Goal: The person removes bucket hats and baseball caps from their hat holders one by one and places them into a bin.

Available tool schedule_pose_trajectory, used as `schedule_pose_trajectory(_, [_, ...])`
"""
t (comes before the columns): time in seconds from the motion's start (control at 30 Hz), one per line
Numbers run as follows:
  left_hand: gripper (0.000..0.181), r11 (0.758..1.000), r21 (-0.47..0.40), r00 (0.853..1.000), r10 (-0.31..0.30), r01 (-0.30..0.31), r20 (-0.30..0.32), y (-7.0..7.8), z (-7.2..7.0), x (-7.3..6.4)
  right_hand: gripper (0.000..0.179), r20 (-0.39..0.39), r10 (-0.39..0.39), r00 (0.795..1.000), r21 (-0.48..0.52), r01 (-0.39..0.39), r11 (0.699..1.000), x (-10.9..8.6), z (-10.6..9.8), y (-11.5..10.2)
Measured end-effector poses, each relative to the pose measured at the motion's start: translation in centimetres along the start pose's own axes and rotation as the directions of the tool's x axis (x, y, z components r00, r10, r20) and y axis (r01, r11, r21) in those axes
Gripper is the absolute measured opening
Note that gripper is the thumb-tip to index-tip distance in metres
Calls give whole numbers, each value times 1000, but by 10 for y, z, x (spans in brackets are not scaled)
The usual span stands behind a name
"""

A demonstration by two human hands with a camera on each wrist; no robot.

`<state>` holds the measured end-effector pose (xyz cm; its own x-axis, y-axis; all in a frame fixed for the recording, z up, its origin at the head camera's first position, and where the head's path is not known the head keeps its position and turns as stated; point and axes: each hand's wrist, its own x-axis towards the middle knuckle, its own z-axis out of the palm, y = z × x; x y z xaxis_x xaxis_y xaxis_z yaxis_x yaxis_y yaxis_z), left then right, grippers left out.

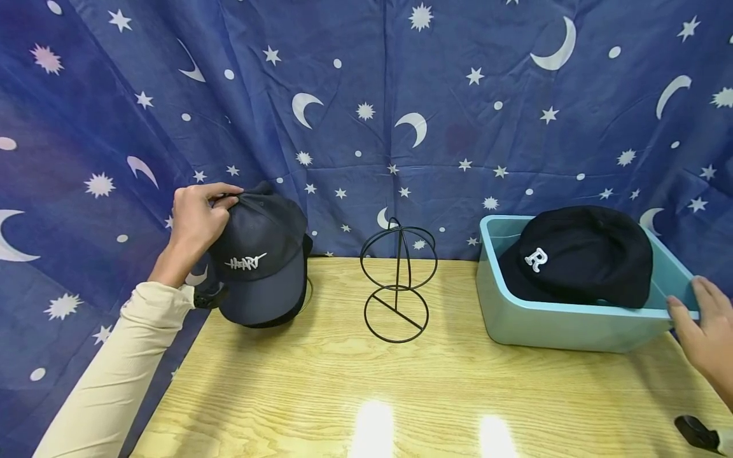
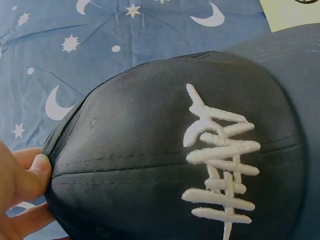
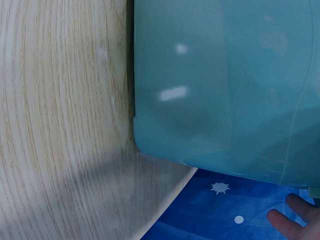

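**HEART cap (image 1: 260,238) pinched at crown top by left hand (image 1: 197,219); right hand (image 1: 710,324) at bin (image 1: 572,327)**

Step looks like handling the HEART cap, left of centre in the head view. Can't tell if it's coming up or going down.

How to do it well, my read:
- Bin, right of frame: right hand's thumb and fingers are spread at its lower right corner; can't tell if they squeeze the rim. Light steadying should do; a shove could slide it.
- HEART cap: move it slowly, brim level. A one-point hold may let it swing.
- Pinch: left thumb and fingers are together on the crown fabric, upper left of the cap. Soft cloth, so firm but no crushing.
- Dark shape (image 1: 308,247) at the cap's right edge: can't tell if it's another cap. Check it doesn't drag along.

Counts, big to small:
- Curtain (image 1: 343,95): 1, across the top.
- Table (image 1: 343,369): 1, bottom.
- Bin: 1.
- Caps: 2 sure, HEART cap plus R cap (image 1: 584,267) inside the bin. Possible third, unconfirmed.
- Bare wire stand (image 1: 397,273): 1, centre.
- Wire arc (image 1: 311,292): 1, right of the HEART cap; maybe a second stand.
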<state>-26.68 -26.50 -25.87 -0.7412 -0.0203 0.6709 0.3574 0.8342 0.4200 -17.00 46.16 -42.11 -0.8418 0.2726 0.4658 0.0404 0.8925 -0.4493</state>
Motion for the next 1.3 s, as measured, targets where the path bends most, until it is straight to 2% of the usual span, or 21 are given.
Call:
schedule_pose_trajectory(0.47, [19,999,-19,998,28,-29,-60,25,-15,11,62,-24,-22,999,27,22,999,1,-2,1])
schedule_pose_trajectory(0.87, [19,999,-38,996,34,-37,-83,48,-28,17,65,40,-11,999,2,11,1000,0,-3,4])
schedule_pose_trajectory(1.07, [19,992,-90,993,76,-85,-94,65,-32,16,65,52,-11,999,-3,11,1000,0,-3,4])
schedule_pose_trajectory(1.3, [21,973,-139,976,167,-186,-138,89,-34,15,65,51,-8,999,0,8,1000,0,-4,4])
